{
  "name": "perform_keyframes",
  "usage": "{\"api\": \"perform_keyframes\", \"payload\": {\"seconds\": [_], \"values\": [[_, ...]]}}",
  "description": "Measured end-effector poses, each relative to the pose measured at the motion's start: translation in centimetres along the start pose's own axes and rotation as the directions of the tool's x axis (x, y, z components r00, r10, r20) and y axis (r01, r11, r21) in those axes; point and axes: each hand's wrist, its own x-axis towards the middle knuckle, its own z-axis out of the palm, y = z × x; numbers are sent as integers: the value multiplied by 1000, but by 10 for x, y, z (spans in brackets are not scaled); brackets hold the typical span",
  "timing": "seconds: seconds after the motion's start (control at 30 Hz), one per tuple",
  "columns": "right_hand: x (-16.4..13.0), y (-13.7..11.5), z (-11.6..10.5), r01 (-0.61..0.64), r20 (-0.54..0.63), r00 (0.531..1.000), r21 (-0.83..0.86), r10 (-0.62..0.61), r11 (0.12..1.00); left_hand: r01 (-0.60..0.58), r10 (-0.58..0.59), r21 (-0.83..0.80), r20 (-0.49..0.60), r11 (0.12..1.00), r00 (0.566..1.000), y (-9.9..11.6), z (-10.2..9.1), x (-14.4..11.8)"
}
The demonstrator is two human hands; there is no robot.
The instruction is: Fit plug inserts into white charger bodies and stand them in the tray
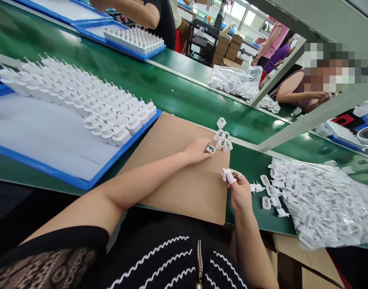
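Observation:
My left hand (197,150) reaches over a brown cardboard sheet (178,188) and pinches a small white plug housing (210,149). Just beyond it, several more white housings (222,140) stand in a cluster at the cardboard's far corner. My right hand (240,190) is raised near the cardboard's right edge and grips a white pronged plug part (228,175). To the right lie loose white plug parts (270,192) beside a clear plastic bag (325,204) full of them.
A blue-edged tray (51,152) at the left carries rows of finished white plugs (81,100). A green conveyor belt (172,88) runs behind it. Across the belt a seated person (304,90) works by another bag of parts (236,82); another person's arm (132,10) is at top left.

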Motion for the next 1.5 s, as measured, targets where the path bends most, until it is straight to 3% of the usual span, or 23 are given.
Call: {"api": "perform_keyframes", "payload": {"seconds": [0.1,0.17,0.27,0.33,0.4,0.47,0.53,0.6,0.67,0.73,0.83,1.03,1.13,1.27,1.5], "values": [[-5,0,-4,-13,26,1000,37,12,999,-134,168,-144,262,981,950,-12,-15,-30],[-8,-1,-2,-15,66,998,38,12,999,-149,195,-167,309,975,931,-16,-19,-54],[-11,-5,6,-13,133,991,-6,13,1000,-78,97,-150,124,986,988,-18,-15,-84],[-12,-8,12,0,179,984,-46,8,999,-8,13,-205,23,979,1000,-19,-9,-96],[-11,-13,19,56,225,974,-101,-32,993,-16,23,-302,20,953,1000,-21,-5,-102],[-10,-18,25,194,271,953,-205,-135,959,-66,81,-379,24,923,996,-23,-3,-104],[-8,-24,32,404,344,896,-369,-281,837,-98,104,-395,-8,913,995,-25,-4,-104],[-5,-29,41,597,452,799,-523,-396,608,-117,113,-386,-33,915,993,-27,-4,-102],[-2,-33,50,713,566,700,-593,-436,374,-137,133,-372,-36,918,990,-29,-4,-100],[1,-35,59,771,651,627,-598,-427,220,-141,139,-373,-33,917,990,-31,-4,-99],[5,-38,68,813,728,567,-568,-386,124,-129,133,-379,-16,916,991,-33,-3,-98],[12,-50,73,857,809,502,-512,-307,54,-122,131,-376,-3,919,991,-34,-5,-97],[17,-56,75,867,832,493,-496,-255,58,-117,131,-381,11,917,991,-35,-6,-96],[22,-57,75,858,835,513,-494,-199,136,-134,157,-389,27,912,987,-34,-6,-97],[16,-29,67,758,664,650,-597,-369,263,-133,122,-256,-58,957,991,-27,7,-100]]}}
